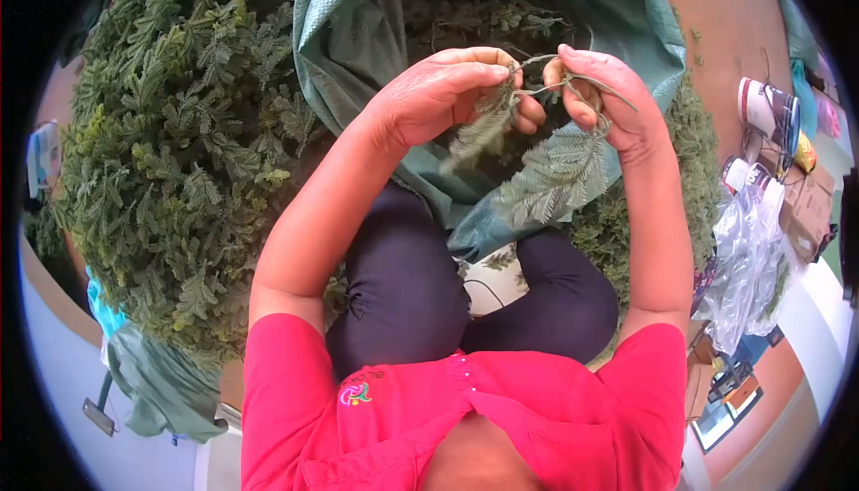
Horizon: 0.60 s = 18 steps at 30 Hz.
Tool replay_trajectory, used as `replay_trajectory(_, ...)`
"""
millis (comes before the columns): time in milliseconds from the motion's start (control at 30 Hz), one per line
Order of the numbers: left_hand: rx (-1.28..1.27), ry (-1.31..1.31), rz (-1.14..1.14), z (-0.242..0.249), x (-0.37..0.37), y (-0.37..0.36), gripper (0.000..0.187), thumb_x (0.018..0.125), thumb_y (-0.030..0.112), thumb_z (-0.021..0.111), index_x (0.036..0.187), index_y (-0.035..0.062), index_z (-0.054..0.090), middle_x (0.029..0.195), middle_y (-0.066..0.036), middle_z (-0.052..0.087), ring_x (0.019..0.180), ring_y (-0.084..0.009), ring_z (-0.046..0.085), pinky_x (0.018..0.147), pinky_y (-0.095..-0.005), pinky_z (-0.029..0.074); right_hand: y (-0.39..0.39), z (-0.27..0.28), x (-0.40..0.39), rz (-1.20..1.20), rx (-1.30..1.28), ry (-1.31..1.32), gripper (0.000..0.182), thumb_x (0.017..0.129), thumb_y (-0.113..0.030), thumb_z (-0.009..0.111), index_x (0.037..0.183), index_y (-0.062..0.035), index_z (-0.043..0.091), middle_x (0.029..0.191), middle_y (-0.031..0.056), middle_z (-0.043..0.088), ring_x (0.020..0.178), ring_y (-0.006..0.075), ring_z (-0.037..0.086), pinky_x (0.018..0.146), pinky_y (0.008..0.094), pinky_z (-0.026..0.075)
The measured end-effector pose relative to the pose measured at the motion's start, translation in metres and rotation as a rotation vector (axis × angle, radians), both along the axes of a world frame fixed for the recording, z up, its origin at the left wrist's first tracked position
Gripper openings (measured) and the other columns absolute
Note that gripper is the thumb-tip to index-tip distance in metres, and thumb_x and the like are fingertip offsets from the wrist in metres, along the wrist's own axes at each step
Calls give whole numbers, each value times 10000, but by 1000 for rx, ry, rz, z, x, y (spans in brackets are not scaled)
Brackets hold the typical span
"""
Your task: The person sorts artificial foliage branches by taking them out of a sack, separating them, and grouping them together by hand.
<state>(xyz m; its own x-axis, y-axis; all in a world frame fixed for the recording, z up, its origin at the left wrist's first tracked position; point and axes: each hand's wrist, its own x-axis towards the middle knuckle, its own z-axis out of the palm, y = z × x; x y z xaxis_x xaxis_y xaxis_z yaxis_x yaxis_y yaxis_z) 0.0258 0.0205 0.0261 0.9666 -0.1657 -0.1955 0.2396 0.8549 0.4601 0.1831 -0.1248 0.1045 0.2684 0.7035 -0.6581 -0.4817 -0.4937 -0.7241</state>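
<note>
Both hands are raised over the mouth of a green woven sack (327, 8), joined by a thin loop of greenish stems. My left hand (452, 88) pinches a small artificial fir sprig (483, 137) by its stem, thumb and fingertips together. Opposite it, my right hand (604, 88) has its fingers closed on the stem of a larger artificial fir sprig (559, 178), whose needled end hangs down over the sack's near edge. The bare stems cross between the two hands; how they are joined is too fine to make out. Darker greenery lies inside the sack.
A large heap of artificial fir greenery (188, 151) rises on the left, with more greenery (617, 231) on the right. Farther right are a white tub (765, 111), clear plastic bags (747, 249) and a cardboard box (805, 204). Green cloth (165, 384) lies at lower left.
</note>
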Motion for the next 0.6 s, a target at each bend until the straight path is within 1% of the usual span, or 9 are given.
replay_trajectory(67,-53,36,37,-1,-3,-1,212,923,183,506,1040,6,519,937,-209,646,880,-276,656,799,-354,514,0,-10,-1,6,40,92,374,938,-306,531,877,48,634,585,4,534,459,61,457,420,207,321)
replay_trajectory(200,48,51,-87,-3,-8,-3,250,890,225,568,1025,19,525,869,-176,644,807,-239,647,768,-338,511,7,-15,-11,27,8,28,363,942,-312,522,888,24,647,676,21,581,496,60,452,454,211,317)
replay_trajectory(267,66,51,-143,-7,-9,-6,249,860,159,624,1027,-17,566,828,-134,643,757,-218,634,717,-313,511,5,-30,-8,86,31,78,368,949,-349,508,987,-3,629,735,43,610,562,69,512,495,215,377)
replay_trajectory(333,80,103,-147,-16,-15,-10,232,878,179,582,985,-26,597,783,-119,618,739,-238,617,729,-339,501,13,-35,-19,-138,87,191,422,956,-386,488,1146,-15,549,793,68,626,648,115,575,597,248,469)
replay_trajectory(367,-160,66,-72,-27,-18,-12,240,884,195,548,957,-28,595,808,-137,619,742,-259,619,752,-363,499,16,-33,-25,-167,211,283,466,973,-379,448,1272,-22,430,889,112,629,762,176,612,725,306,510)
replay_trajectory(433,-472,48,109,-37,-23,-17,269,880,217,450,847,-23,569,873,-182,612,752,-316,613,804,-428,489,14,-43,-36,-135,313,345,463,978,-350,440,1295,-15,400,970,138,613,804,187,606,749,320,508)
replay_trajectory(500,-480,45,163,-41,-30,-12,251,870,207,445,826,-15,554,875,-184,607,761,-319,611,803,-427,491,16,-56,-45,-60,483,435,473,975,-263,447,1355,-10,325,1200,186,531,943,200,582,785,342,503)
replay_trajectory(533,-495,35,211,-42,-33,-8,234,860,197,439,806,-7,540,877,-186,601,770,-321,609,802,-426,494,15,-57,-50,-70,433,387,495,948,-206,496,1364,-3,323,1264,183,483,968,179,560,785,323,500)
replay_trajectory(600,-472,51,214,-49,-40,-3,228,855,189,427,804,-7,532,843,-187,592,793,-344,605,796,-429,494,17,-57,-56,-49,278,101,489,901,-185,579,1322,-5,407,1217,138,529,963,149,566,812,290,489)
